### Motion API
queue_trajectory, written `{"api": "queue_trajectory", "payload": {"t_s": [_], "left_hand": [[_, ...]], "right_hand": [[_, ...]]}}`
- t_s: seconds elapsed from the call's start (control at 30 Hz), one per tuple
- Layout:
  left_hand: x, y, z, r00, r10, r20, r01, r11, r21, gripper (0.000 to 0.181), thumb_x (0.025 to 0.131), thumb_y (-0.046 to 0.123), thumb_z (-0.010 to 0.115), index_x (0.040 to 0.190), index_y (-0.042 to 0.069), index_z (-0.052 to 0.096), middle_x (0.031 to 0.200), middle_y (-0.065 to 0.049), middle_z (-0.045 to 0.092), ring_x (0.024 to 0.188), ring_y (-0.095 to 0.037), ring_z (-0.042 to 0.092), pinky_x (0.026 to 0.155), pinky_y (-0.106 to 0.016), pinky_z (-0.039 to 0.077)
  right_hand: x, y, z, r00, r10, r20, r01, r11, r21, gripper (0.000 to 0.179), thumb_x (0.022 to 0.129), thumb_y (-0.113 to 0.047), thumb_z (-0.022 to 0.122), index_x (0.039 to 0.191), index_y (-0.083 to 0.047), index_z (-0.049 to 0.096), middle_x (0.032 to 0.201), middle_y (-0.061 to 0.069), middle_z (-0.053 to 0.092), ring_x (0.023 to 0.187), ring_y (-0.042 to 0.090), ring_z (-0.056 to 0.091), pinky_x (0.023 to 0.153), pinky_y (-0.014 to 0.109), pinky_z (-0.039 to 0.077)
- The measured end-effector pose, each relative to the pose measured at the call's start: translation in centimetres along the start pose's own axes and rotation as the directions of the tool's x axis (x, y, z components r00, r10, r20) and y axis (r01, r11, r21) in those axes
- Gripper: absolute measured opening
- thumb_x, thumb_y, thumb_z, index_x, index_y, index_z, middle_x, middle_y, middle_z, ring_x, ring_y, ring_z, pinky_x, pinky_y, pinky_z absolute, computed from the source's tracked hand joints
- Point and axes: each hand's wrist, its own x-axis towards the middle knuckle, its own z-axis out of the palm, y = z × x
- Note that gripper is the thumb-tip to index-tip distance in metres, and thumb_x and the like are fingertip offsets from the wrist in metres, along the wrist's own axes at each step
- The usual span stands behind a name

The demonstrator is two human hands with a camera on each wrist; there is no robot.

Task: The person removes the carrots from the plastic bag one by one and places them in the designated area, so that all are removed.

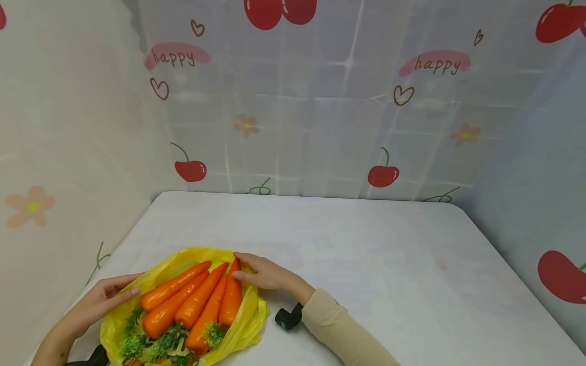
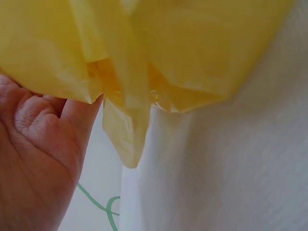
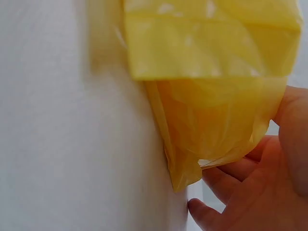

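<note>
A yellow plastic bag point(image 1: 254, 315) lies spread wide on the table at the lower left of the head view. Several orange carrots point(image 1: 201, 300) rest in it side by side, narrow ends pointing to the far right, with green leafy tops point(image 1: 133, 343) toward the near side. My left hand point(image 1: 89, 305) holds the bag's left rim, thumb over the edge and fingers outside. At the far right rim, my right hand point(image 1: 267, 273) grips the bag, its thumb beside the rightmost carrot's tip. Both wrist views show yellow plastic between thumb and fingers; it hides some fingertips.
The white table point(image 1: 366, 264) extends to the right and back, with rounded far corners. Printed curtains point(image 1: 302, 112) with cherries and hearts enclose it behind and at both sides. A black wrist device point(image 1: 288, 317) sits under the right wrist, another point(image 1: 96, 357) by the left.
</note>
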Motion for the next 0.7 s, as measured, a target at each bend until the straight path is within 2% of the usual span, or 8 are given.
{"api": "queue_trajectory", "payload": {"t_s": [0.2,0.3,0.5,0.7], "left_hand": [[0.1,0.1,0.1,0.999,-0.050,-0.007,0.050,0.999,0.012,0.044,0.094,0.018,0.045,0.127,-0.011,0.039,0.106,0.028,0.053,0.095,0.009,0.050,0.073,-0.022,0.048],[0.1,0.1,0.1,0.998,-0.055,-0.004,0.055,0.998,0.016,0.045,0.094,0.019,0.045,0.127,-0.011,0.039,0.106,0.028,0.053,0.095,0.007,0.051,0.073,-0.023,0.048],[0.2,0.2,0.1,1.000,-0.026,0.009,0.026,1.000,0.003,0.044,0.094,0.017,0.043,0.127,-0.013,0.038,0.106,0.026,0.055,0.094,0.002,0.055,0.072,-0.027,0.050],[0.1,0.1,0.1,0.999,-0.042,-0.001,0.042,0.999,0.003,0.045,0.094,0.017,0.044,0.127,-0.013,0.038,0.105,0.026,0.055,0.094,0.004,0.054,0.073,-0.026,0.050]], "right_hand": [[0.0,-0.1,-0.2,0.999,0.034,-0.033,-0.031,0.996,0.083,0.056,0.092,-0.044,0.041,0.139,-0.016,0.031,0.139,0.000,0.034,0.127,0.015,0.030,0.102,0.032,0.027],[0.0,-0.2,-0.3,0.997,0.049,-0.056,-0.043,0.993,0.110,0.053,0.092,-0.044,0.041,0.137,-0.017,0.036,0.137,-0.003,0.037,0.126,0.015,0.032,0.101,0.035,0.030],[0.1,-0.7,-1.0,0.993,-0.005,-0.115,0.023,0.987,0.156,0.047,0.094,-0.036,0.041,0.133,-0.012,0.042,0.132,-0.002,0.045,0.124,0.015,0.036,0.099,0.033,0.032],[0.0,-1.4,-1.5,0.989,-0.023,-0.144,0.056,0.972,0.229,0.043,0.094,-0.030,0.043,0.131,-0.008,0.044,0.129,0.002,0.048,0.115,0.013,0.046,0.092,0.024,0.039]]}}
